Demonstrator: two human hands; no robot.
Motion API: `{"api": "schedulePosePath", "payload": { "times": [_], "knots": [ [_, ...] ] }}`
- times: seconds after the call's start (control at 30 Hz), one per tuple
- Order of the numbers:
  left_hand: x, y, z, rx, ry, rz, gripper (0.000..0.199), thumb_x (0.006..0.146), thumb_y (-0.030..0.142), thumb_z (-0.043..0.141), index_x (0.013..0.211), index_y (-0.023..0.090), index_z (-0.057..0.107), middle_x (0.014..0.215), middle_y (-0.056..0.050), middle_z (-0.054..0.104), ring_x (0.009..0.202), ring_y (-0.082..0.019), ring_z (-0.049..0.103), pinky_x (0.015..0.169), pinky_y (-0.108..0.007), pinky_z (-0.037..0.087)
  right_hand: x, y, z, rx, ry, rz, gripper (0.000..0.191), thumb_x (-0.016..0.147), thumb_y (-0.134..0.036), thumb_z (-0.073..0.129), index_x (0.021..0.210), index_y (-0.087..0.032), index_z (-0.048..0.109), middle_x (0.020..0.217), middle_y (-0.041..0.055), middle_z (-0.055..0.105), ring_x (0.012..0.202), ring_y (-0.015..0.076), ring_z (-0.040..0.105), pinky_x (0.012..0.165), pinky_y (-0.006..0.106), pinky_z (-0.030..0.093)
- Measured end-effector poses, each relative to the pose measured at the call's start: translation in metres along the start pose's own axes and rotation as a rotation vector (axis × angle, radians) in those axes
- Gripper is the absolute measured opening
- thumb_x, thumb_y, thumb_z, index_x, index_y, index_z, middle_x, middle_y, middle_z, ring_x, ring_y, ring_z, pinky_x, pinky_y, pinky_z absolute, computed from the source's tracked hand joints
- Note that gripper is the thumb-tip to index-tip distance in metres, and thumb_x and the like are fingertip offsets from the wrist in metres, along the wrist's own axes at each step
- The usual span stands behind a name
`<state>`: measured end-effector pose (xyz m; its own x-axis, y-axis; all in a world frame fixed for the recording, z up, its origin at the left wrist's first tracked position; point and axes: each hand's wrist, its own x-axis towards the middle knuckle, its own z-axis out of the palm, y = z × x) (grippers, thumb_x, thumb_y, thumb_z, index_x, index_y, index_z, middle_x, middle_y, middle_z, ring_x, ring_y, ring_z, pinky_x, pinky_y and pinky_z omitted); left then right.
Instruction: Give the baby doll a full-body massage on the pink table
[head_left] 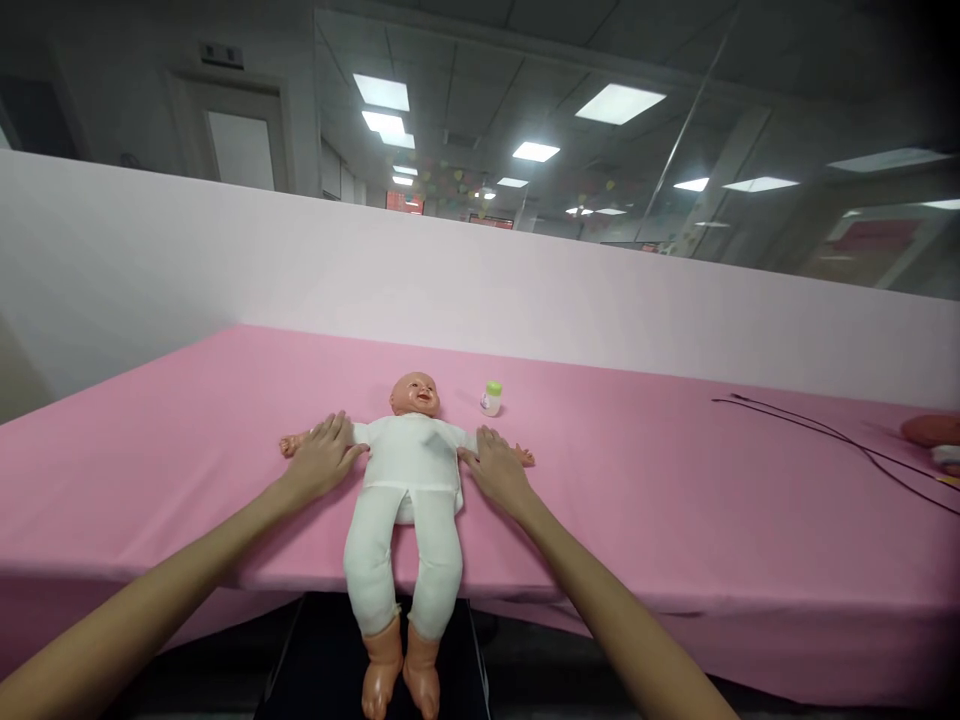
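Note:
A baby doll (414,455) with a white cloth body lies face up on the pink-covered table (630,480), its legs hanging over the front edge. My left hand (322,458) rests flat over the doll's arm on the left side of the view, fingers stretched. Across the body, my right hand (496,468) lies over the doll's other arm, fingers extended and the thumb near its side. Both of the doll's small hands stick out past mine. Just beyond the doll's shoulder on the right stands a small bottle (491,398) with a green cap.
Dark thin cables (825,430) run across the table's right side towards a brownish round object (930,431) at the right edge. A low white partition (450,280) rises behind the table, with glass above it. Something dark is below the front edge.

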<state>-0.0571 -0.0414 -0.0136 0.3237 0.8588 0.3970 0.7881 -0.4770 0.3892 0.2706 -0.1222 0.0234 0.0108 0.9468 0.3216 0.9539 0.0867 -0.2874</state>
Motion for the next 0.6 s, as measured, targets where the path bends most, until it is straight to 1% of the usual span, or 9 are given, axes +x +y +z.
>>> {"api": "schedulePosePath", "payload": {
  "times": [0.07,0.13,0.2,0.27,0.37,0.43,0.53,0.6],
  "knots": [
    [0.004,0.018,0.003,-0.134,-0.049,0.067,0.074,0.102,0.056,0.035,0.156,0.005,0.040,0.168,-0.021,0.029,0.158,-0.034,0.021,0.128,-0.051,0.017,0.004,-0.018,0.000,0.105,0.009,-0.039,0.073,0.103,-0.062,0.038,0.152,-0.008,0.045,0.160,0.0240,0.043,0.149,0.0393,0.038,0.121,0.056,0.029],
    [0.009,0.040,0.007,-0.265,-0.117,0.108,0.077,0.103,0.061,0.030,0.161,0.009,0.033,0.170,-0.019,0.023,0.159,-0.032,0.017,0.129,-0.049,0.016,0.008,-0.038,0.004,0.210,-0.035,-0.101,0.082,0.102,-0.068,0.036,0.158,-0.008,0.037,0.164,0.0222,0.037,0.154,0.0367,0.032,0.125,0.054,0.024],
    [0.014,0.060,0.012,-0.343,-0.188,0.128,0.080,0.104,0.065,0.025,0.163,0.012,0.027,0.172,-0.017,0.020,0.160,-0.030,0.015,0.129,-0.048,0.015,0.011,-0.053,0.012,0.300,-0.113,-0.131,0.085,0.102,-0.070,0.030,0.160,-0.008,0.034,0.166,0.0204,0.033,0.156,0.0339,0.028,0.127,0.053,0.021],
    [0.018,0.071,0.015,-0.341,-0.257,0.148,0.083,0.104,0.066,0.021,0.164,0.010,0.024,0.172,-0.018,0.017,0.160,-0.030,0.013,0.129,-0.048,0.014,0.011,-0.059,0.020,0.352,-0.166,-0.119,0.086,0.102,-0.071,0.028,0.161,-0.008,0.033,0.168,0.0199,0.029,0.158,0.0316,0.024,0.129,0.050,0.019],
    [0.019,0.073,0.017,-0.266,-0.327,0.169,0.086,0.103,0.067,0.018,0.164,0.007,0.021,0.172,-0.017,0.012,0.161,-0.030,0.007,0.129,-0.049,0.011,0.011,-0.054,0.027,0.354,-0.186,-0.117,0.089,0.101,-0.072,0.028,0.161,-0.007,0.032,0.169,0.0196,0.027,0.158,0.0300,0.023,0.130,0.048,0.017],
    [0.020,0.070,0.018,-0.224,-0.347,0.175,0.086,0.103,0.068,0.019,0.165,0.009,0.020,0.173,-0.015,0.010,0.161,-0.029,0.005,0.129,-0.049,0.009,0.012,-0.049,0.028,0.338,-0.185,-0.127,0.088,0.101,-0.072,0.029,0.161,-0.008,0.032,0.168,0.0194,0.028,0.158,0.0305,0.024,0.129,0.048,0.017],
    [0.021,0.065,0.019,-0.186,-0.331,0.179,0.084,0.103,0.068,0.020,0.165,0.013,0.022,0.172,-0.014,0.012,0.160,-0.030,0.009,0.128,-0.049,0.012,0.013,-0.046,0.028,0.295,-0.180,-0.123,0.085,0.102,-0.069,0.029,0.161,-0.008,0.034,0.168,0.0196,0.029,0.158,0.0314,0.024,0.129,0.049,0.017],
    [0.019,0.057,0.019,-0.146,-0.308,0.162,0.084,0.103,0.069,0.021,0.165,0.012,0.023,0.171,-0.016,0.015,0.160,-0.032,0.012,0.127,-0.049,0.016,0.012,-0.041,0.027,0.243,-0.180,-0.106,0.081,0.104,-0.065,0.030,0.160,-0.008,0.035,0.167,0.0199,0.031,0.157,0.0316,0.026,0.128,0.048,0.018]
  ]
}}
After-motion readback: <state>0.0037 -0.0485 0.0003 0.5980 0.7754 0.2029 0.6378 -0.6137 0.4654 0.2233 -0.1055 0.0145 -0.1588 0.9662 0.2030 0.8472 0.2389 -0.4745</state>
